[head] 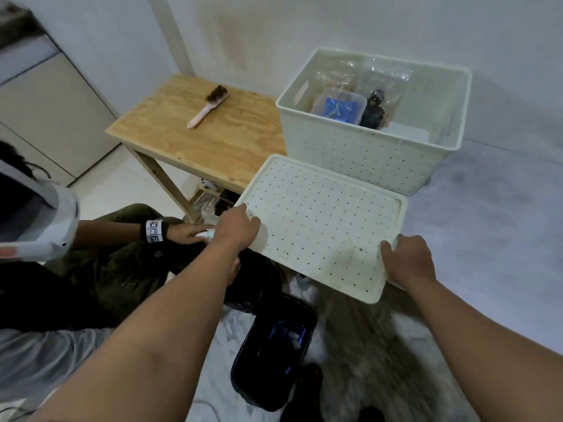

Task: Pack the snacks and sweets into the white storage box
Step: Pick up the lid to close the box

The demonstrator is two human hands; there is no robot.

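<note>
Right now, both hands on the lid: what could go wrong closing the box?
1. Clear bags stand near the white perforated storage box rim; the white perforated lid may pinch them.
2. Left hand and right hand grip only corners, so it could tilt.

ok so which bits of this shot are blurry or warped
Head view: the floor at the bottom is smeared by motion blur; the lid, held by the left hand and right hand, and the box stay fairly sharp; the wide lens bends the table edges and wall lines; lighting is soft and dim, no glare.
</note>
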